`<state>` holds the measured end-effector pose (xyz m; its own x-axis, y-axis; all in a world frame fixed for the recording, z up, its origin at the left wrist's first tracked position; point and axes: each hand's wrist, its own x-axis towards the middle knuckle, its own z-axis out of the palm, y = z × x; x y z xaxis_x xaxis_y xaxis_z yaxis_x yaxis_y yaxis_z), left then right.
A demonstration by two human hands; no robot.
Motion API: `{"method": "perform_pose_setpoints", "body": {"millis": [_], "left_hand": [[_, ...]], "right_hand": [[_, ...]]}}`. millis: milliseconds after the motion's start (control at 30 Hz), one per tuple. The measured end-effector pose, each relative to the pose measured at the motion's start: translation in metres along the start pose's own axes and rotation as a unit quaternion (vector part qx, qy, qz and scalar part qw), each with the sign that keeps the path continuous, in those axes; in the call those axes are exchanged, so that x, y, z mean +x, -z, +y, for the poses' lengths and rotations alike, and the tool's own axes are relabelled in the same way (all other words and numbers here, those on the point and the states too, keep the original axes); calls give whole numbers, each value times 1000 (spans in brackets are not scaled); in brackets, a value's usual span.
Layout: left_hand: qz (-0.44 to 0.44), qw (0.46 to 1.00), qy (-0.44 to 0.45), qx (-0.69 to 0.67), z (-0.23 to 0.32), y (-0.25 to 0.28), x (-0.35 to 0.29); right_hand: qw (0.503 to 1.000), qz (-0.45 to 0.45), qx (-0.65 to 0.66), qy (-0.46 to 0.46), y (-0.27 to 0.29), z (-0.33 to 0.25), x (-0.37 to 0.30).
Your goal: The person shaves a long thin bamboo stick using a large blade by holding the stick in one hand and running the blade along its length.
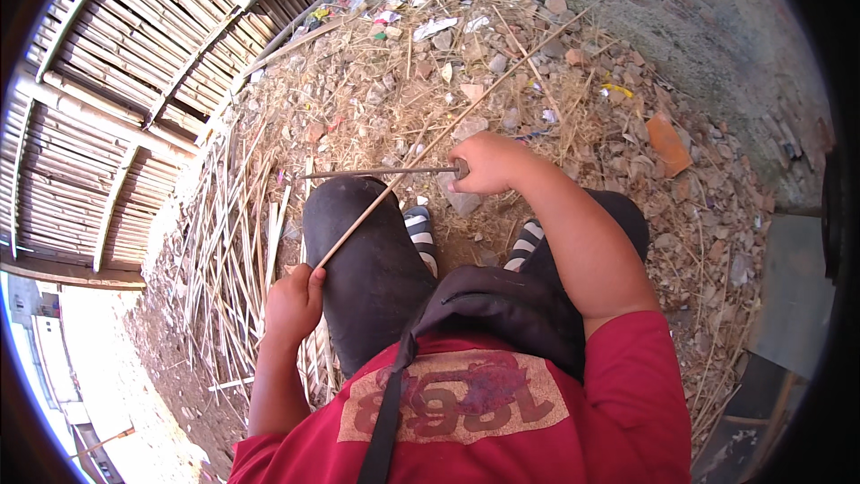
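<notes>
My left hand (294, 300), beside my left knee, is closed around the near end of a long thin bamboo stick (360, 220). The stick slants over my left thigh, away to the far right above the rubble. In my right hand (491, 161), the short handle of a long-bladed knife (376, 172) is gripped. Its narrow dark blade points left and crosses the stick just past my left knee. From this angle I cannot tell whether blade and stick touch. My feet, in striped sandals (421, 235), rest on the ground between my knees.
Many loose bamboo strips (224, 278) lie in a heap at the left. A bamboo slat wall (98, 125) stands behind them, and a rough brick wall (699, 36) rises at the far right. Rubble, straw, litter and an orange brick piece (668, 145) cover the ground.
</notes>
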<state>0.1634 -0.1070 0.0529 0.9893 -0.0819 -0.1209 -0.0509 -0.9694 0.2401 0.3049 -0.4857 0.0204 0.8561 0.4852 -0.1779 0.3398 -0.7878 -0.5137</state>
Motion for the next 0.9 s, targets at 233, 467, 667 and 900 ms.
{"method": "perform_pose_setpoints", "body": {"millis": [233, 467, 667, 900], "left_hand": [[9, 1000, 3, -7, 4, -3, 5], [-1, 1000, -11, -26, -1, 2, -2], [-11, 1000, -6, -19, -1, 1, -9], [-23, 1000, -1, -5, 0, 4, -7]], "right_hand": [[965, -48, 180, -184, 19, 26, 1], [997, -26, -2, -67, 14, -18, -8], [992, -34, 51, -110, 11, 26, 4], [995, -4, 10, -101, 4, 2, -1]]}}
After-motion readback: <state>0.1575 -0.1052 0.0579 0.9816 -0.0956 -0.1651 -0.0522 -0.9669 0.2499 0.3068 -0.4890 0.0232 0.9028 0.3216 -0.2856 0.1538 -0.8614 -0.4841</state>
